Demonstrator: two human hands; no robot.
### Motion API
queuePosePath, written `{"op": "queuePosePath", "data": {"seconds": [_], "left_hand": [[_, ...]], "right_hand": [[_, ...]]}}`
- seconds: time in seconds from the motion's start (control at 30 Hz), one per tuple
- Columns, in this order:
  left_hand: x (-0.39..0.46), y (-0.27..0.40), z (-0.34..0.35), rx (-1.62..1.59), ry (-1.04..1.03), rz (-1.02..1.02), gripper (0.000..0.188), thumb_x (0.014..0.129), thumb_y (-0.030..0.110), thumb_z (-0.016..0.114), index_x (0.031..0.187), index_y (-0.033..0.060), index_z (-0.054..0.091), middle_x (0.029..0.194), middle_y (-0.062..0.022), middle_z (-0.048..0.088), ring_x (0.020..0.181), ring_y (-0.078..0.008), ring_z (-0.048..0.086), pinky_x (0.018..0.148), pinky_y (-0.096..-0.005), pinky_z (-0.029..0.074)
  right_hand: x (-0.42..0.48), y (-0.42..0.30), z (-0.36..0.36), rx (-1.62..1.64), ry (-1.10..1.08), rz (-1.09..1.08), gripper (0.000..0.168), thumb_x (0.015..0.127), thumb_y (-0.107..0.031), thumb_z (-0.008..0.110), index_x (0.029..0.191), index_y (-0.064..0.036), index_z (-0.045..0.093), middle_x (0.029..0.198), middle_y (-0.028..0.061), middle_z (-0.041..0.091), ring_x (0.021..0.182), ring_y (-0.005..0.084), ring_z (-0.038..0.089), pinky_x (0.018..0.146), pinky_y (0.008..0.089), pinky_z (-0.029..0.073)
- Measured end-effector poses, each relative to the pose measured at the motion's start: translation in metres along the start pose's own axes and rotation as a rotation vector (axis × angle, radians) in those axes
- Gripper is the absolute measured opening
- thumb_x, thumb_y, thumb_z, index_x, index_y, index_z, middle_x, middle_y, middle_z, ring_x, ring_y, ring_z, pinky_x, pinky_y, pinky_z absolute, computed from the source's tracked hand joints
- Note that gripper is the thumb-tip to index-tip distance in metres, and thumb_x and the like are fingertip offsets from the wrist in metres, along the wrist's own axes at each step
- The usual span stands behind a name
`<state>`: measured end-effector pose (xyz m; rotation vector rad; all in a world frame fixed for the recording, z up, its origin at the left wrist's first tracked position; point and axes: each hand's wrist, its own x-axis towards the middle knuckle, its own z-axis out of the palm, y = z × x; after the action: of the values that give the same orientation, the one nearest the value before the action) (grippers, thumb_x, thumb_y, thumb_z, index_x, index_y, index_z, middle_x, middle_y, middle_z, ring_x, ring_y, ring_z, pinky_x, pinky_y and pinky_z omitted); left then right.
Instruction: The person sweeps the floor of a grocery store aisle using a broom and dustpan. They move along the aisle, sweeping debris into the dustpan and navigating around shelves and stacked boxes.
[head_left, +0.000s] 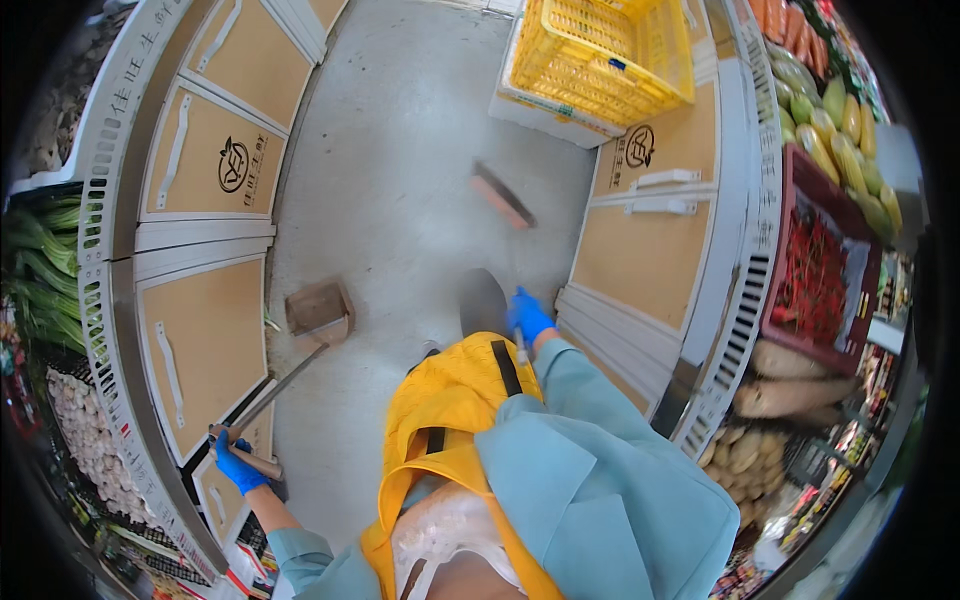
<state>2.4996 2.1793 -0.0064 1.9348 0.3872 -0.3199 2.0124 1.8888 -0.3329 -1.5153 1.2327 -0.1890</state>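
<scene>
My left hand (240, 463), in a blue glove, grips the handle of a long-handled dustpan (295, 373) low at the left. The brownish pan (319, 309) rests on the floor near the left cabinets. A blue glove also covers my right hand (531, 315), which is closed around a broom handle (520, 346) beside my right hip. The broom head (502, 196), pinkish with a dark edge and blurred, lies farther ahead on the floor. Most of the shaft between that hand and the head is too faint to make out.
Produce shelves with tan cabinet doors (217, 157) flank the grey floor (397, 180) on both sides. At the back right, a yellow plastic crate (600, 97) sits on a white foam box (517, 112). A green scrap (271, 322) lies by the left cabinets.
</scene>
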Motion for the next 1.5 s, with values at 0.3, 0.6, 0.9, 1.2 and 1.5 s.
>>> {"op": "queuePosePath", "data": {"seconds": [0.3,0.6,0.9,1.2,1.5], "left_hand": [[0.036,-0.005,-0.068,0.029,-0.117,-0.031,0.047,0.069,0.049,0.057,0.094,0.0093,0.048,0.074,-0.0062,0.051,0.061,-0.0139,0.048,0.05,-0.0263,0.039],[0.06,0.008,-0.083,0.283,0.037,0.248,0.075,0.069,0.036,0.065,0.124,0.0011,0.027,0.115,-0.0156,0.04,0.094,-0.0245,0.048,0.073,-0.0349,0.043],[0.004,0.103,0.092,0.774,0.056,0.879,0.054,0.077,0.019,0.055,0.123,0.0027,0.032,0.124,-0.014,0.036,0.105,-0.0263,0.041,0.087,-0.0357,0.034],[-0.118,0.164,0.374,0.798,-0.673,1.093,0.049,0.076,0.001,0.051,0.122,0.0064,0.035,0.122,-0.0091,0.039,0.093,-0.0198,0.045,0.081,-0.0299,0.036],[-0.156,0.179,0.563,0.798,-1.157,0.879,0.048,0.077,0.001,0.048,0.123,0.0117,0.037,0.112,-0.0073,0.048,0.069,-0.0083,0.045,0.065,-0.0229,0.04]], "right_hand": [[-0.064,-0.167,0.181,0.978,-0.339,0.728,0.037,0.081,-0.02,0.046,0.116,-0.012,0.039,0.063,0.0057,0.046,0.05,0.0134,0.043,0.044,0.0242,0.036],[-0.087,-0.16,0.013,0.526,-0.151,0.449,0.048,0.079,-0.02,0.05,0.124,-0.016,0.033,0.056,0.0039,0.042,0.04,0.0106,0.037,0.035,0.0234,0.031],[0.062,-0.089,-0.036,0.799,0.238,0.51,0.036,0.08,-0.014,0.043,0.115,-0.011,0.036,0.056,0.0065,0.044,0.041,0.0138,0.041,0.036,0.0271,0.034],[0.099,-0.145,0.021,0.924,-0.009,0.475,0.013,0.078,-0.017,0.051,0.084,-0.006,0.052,0.058,0.0058,0.047,0.044,0.0127,0.044,0.04,0.0249,0.037],[0.025,-0.081,-0.148,0.055,0.387,0.816,0.032,0.078,-0.029,0.041,0.09,-0.005,0.057,0.092,0.0187,0.055,0.083,0.0351,0.053,0.071,0.0405,0.043]]}}
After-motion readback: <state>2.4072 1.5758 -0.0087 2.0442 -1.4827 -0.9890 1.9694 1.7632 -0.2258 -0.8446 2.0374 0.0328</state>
